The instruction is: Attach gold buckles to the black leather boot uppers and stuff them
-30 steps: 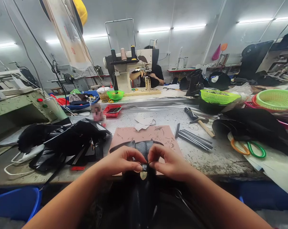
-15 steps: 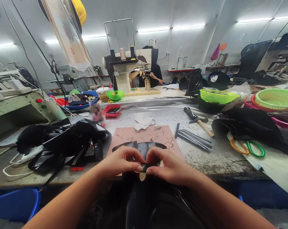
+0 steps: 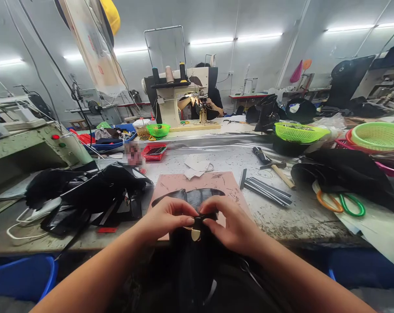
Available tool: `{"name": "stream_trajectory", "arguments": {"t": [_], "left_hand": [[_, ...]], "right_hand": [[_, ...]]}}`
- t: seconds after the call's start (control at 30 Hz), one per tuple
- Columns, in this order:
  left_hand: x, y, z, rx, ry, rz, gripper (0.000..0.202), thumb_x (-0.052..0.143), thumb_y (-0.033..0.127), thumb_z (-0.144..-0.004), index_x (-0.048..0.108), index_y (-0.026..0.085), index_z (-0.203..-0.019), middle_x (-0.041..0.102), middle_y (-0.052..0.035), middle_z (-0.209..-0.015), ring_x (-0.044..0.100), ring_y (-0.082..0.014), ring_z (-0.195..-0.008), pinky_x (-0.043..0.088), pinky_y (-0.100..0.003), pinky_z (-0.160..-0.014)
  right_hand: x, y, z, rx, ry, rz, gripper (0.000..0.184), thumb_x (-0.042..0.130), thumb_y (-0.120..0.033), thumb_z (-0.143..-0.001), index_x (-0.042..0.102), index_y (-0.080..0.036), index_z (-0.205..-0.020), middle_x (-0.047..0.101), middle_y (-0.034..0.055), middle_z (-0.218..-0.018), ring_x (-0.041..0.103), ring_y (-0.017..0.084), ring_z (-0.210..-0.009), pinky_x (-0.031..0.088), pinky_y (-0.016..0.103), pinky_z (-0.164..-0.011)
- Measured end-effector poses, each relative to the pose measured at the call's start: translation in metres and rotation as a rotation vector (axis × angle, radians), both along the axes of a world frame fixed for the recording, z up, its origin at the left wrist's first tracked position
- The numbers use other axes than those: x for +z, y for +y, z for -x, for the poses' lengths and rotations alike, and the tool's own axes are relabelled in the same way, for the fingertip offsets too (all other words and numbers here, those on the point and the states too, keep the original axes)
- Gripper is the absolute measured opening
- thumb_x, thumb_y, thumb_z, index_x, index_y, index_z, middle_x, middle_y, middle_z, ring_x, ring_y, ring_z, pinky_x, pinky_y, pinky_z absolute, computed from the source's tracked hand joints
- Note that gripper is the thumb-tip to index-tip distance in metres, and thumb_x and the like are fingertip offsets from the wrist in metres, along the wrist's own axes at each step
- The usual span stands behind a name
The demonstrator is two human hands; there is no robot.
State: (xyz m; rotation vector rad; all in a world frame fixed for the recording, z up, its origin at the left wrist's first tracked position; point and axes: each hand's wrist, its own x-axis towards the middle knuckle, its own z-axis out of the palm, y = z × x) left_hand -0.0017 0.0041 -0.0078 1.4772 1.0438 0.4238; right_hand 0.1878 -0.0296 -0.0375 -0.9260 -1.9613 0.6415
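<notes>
Pinching a black leather-like piece (image 3: 201, 198) at the near edge of the counter (image 3: 271, 221), left hand (image 3: 171, 215) and right hand (image 3: 228, 221) both gripping it thumb-to-finger, pale gold tab (image 3: 195, 235) just nearer, pink mat (image 3: 166, 183) partly beneath, hammer (image 3: 282, 175) to the right

Bright tube lights (image 3: 211, 41) line the grey far wall (image 3: 213, 17). A stained worktable (image 3: 270, 219) stretches left to right.
</notes>
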Motion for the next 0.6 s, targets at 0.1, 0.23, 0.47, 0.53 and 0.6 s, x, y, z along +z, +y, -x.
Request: {"name": "stream_trajectory", "arguments": {"t": [0.1, 0.23, 0.47, 0.53, 0.6], "left_hand": [[-0.005, -0.002, -0.001, 0.084, 0.02, 0.01, 0.024, 0.071, 0.03, -0.059, 0.065, 0.012, -0.074, 0.058, 0.0023, -0.058, 0.043, -0.0062, -0.049, 0.025, -0.018, -0.042], [-0.009, -0.004, -0.003, 0.166, 0.003, 0.07, 0.027, 0.073, 0.031, -0.055, 0.064, 0.013, -0.072, 0.055, 0.004, -0.053, 0.04, -0.0057, -0.045, 0.024, -0.018, -0.041], [-0.018, -0.005, 0.0, 0.25, -0.071, 0.103, 0.031, 0.076, 0.034, -0.052, 0.065, 0.011, -0.071, 0.061, -0.0001, -0.056, 0.048, -0.0086, -0.048, 0.028, -0.02, -0.045], [-0.022, -0.004, 0.0, 0.24, -0.074, 0.112, 0.027, 0.077, 0.03, -0.052, 0.065, 0.012, -0.068, 0.061, 0.0011, -0.056, 0.05, -0.009, -0.051, 0.032, -0.02, -0.048], [-0.026, -0.003, 0.0, 0.212, -0.084, 0.129, 0.023, 0.077, 0.027, -0.051, 0.065, 0.013, -0.064, 0.061, 0.0023, -0.055, 0.052, -0.0091, -0.052, 0.037, -0.02, -0.052]], "right_hand": [[-0.006, -0.007, 0.005, 0.003, -0.11, -0.279, 0.024, 0.056, -0.011, -0.072, 0.057, -0.018, -0.095, 0.057, 0.0102, -0.102, 0.053, 0.021, -0.093, 0.047, 0.034, -0.078], [-0.011, -0.008, 0.008, -0.023, -0.225, -0.626, 0.016, 0.047, -0.008, -0.083, 0.059, -0.016, -0.09, 0.063, 0.0079, -0.085, 0.054, 0.016, -0.071, 0.048, 0.029, -0.064], [-0.026, -0.012, 0.01, -0.167, 0.021, -0.552, 0.018, 0.048, -0.009, -0.083, 0.061, -0.02, -0.089, 0.065, 0.0059, -0.077, 0.059, 0.016, -0.068, 0.05, 0.027, -0.058], [-0.031, -0.019, 0.015, -0.173, -0.006, -0.578, 0.021, 0.046, -0.007, -0.083, 0.061, -0.019, -0.091, 0.065, 0.0072, -0.077, 0.059, 0.016, -0.067, 0.05, 0.028, -0.058], [-0.033, -0.025, 0.017, -0.105, -0.086, -0.63, 0.023, 0.044, -0.006, -0.082, 0.061, -0.016, -0.093, 0.066, 0.0087, -0.077, 0.06, 0.017, -0.067, 0.05, 0.028, -0.058]]}}
